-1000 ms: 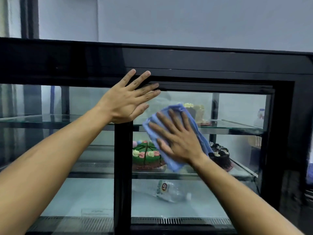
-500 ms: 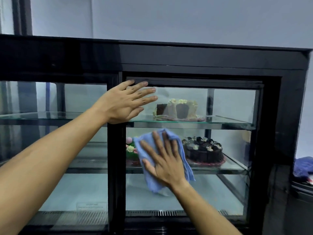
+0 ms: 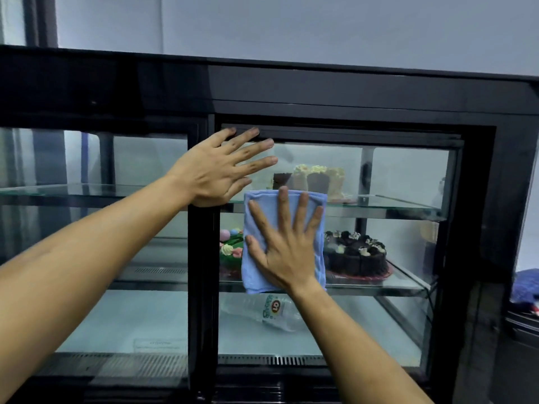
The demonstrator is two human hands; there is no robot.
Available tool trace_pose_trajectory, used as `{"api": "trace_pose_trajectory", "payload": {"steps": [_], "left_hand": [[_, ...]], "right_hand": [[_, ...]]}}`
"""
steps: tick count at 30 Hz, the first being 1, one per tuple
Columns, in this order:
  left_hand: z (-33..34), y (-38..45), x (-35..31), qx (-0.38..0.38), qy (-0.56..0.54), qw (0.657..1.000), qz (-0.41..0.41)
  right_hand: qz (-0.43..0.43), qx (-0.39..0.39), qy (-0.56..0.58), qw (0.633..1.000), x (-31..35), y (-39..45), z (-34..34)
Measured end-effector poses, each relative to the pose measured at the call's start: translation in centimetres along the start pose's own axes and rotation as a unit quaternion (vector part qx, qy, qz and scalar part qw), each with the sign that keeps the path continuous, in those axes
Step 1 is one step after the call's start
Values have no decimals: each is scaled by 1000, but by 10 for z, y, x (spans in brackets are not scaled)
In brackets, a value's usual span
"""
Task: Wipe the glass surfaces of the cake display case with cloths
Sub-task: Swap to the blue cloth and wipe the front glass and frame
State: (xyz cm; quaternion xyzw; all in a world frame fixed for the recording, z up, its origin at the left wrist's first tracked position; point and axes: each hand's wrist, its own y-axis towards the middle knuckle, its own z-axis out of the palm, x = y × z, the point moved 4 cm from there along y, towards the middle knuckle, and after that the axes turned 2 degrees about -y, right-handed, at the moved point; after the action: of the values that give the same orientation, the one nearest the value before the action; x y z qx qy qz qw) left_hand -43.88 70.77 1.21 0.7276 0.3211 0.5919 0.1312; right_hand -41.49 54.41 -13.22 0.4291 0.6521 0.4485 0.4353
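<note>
Cloth (image 3: 264,228) higher on display-case glass (image 3: 405,182) now

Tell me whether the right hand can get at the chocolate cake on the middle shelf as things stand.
Probably not. The right hand presses the blue cloth flat on the outside of the glass door, and the chocolate cake sits behind that glass. The door looks closed, so the pane blocks the way.
</note>
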Motion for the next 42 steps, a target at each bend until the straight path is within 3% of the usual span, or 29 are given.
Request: {"api": "trace_pose_trajectory", "payload": {"steps": [3,5,7,11,13,15,17,20,22,27,31,36,39,42], "left_hand": [[1,0,-1,3,3,1000,-5],[2,-1,-3,7,3,1000,-15],[4,-3,-4,11,5,1000,-16],[0,3,-8,13,7,1000,-10],[1,9,-12,6,9,1000,0],[4,13,-13,-4,2,1000,-4],[2,13,-11,-9,-7,1000,-15],[-1,13,-10,-7,-24,1000,-12],[-1,12,-8,-4,-39,999,-15],[7,10,-11,3,-13,1000,-7],[7,11,-13,11,-24,1000,-13],[3,10,-13,12,-34,999,-25],[-1,11,-15,13,-33,999,-27],[-2,11,-17,27,-43,998,-33]], "right_hand": [[-73,4,-3,997,0,-15,5],[-75,-7,-6,997,-34,-24,1],[-16,-25,-35,999,-97,-31,-7],[185,-1,-25,982,-221,-38,-29],[265,5,-21,964,-221,-30,-29],[324,-27,-20,945,-181,-9,-28],[275,-31,-6,961,-113,14,-21],[49,3,10,999,-4,10,0],[-77,12,29,997,38,-30,17],[-180,75,-10,981,61,-171,46],[-162,72,16,984,53,-142,40],[-17,-7,28,999,21,4,13],[-10,3,31,999,45,-13,19],[-34,46,64,996,71,-91,38]]}}
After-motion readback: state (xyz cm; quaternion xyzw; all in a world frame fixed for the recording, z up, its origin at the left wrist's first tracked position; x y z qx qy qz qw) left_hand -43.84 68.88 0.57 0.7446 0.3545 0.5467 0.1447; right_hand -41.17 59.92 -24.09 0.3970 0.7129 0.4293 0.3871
